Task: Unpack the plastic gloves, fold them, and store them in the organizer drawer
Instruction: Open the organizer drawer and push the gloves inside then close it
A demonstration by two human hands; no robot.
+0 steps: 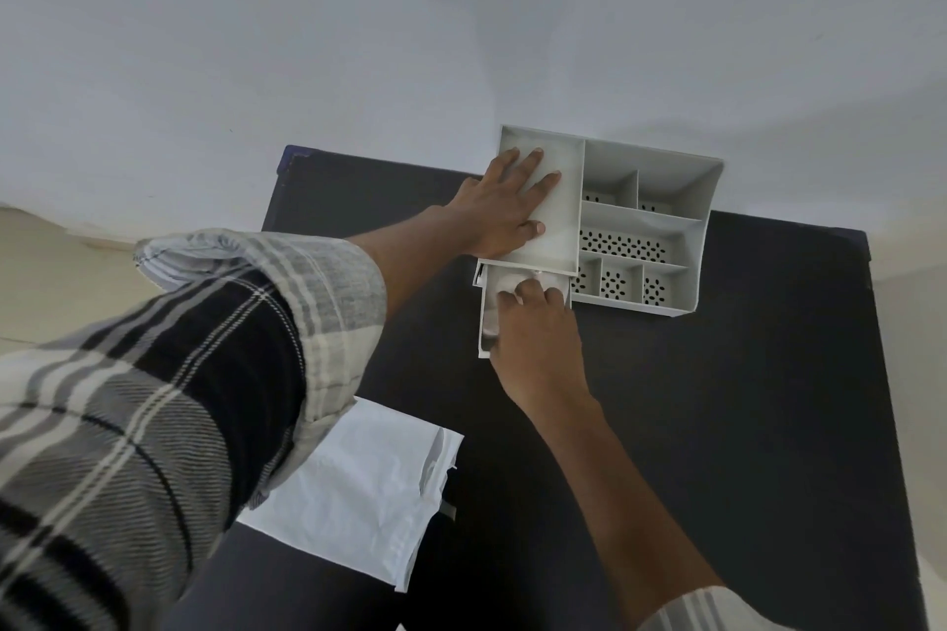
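A grey-white organizer (651, 220) with several open compartments stands at the far edge of a dark table (743, 400). My left hand (507, 205) lies flat, fingers spread, on the organizer's closed left top. Below it the small drawer (487, 318) is pulled out toward me. My right hand (538, 323) reaches into the drawer, fingertips pressing on pale folded plastic gloves (505, 284) inside; most of the drawer's contents are hidden by the hand. A white plastic packet (358, 492) lies flat on the table near me, partly under my left sleeve.
A pale wall rises right behind the organizer. The table's left edge drops to a beige floor (51, 282). My checked left sleeve (179, 400) covers the near left of the table.
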